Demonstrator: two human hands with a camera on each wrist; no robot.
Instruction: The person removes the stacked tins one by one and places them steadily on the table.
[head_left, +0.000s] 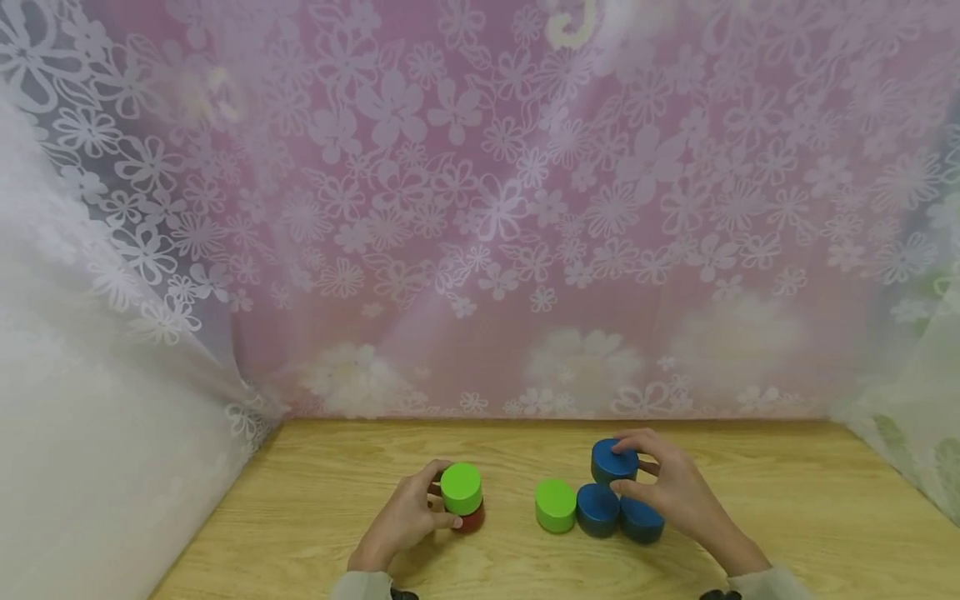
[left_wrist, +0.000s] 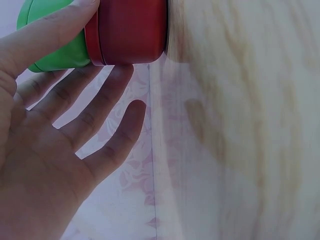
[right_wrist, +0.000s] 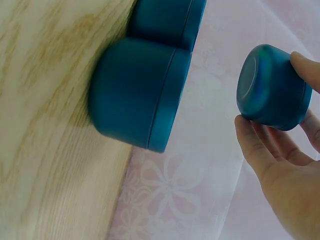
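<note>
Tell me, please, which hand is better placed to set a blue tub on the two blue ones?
Probably the right hand: it already holds a blue tub above the blue pair. The left hand grips the green-on-red stack.

The desk (head_left: 750,517) is pale, smooth wood with visible grain, the blue tubs (head_left: 597,509), green tub (head_left: 555,504) and red tub (left_wrist: 132,32) look like smooth, faintly glossy plastic, and the backdrop (head_left: 480,208) is sheer flowered cloth.

stacked tins (head_left: 463,498) left, loose tins (head_left: 597,508) clustered right, on table (head_left: 787,517)
</note>
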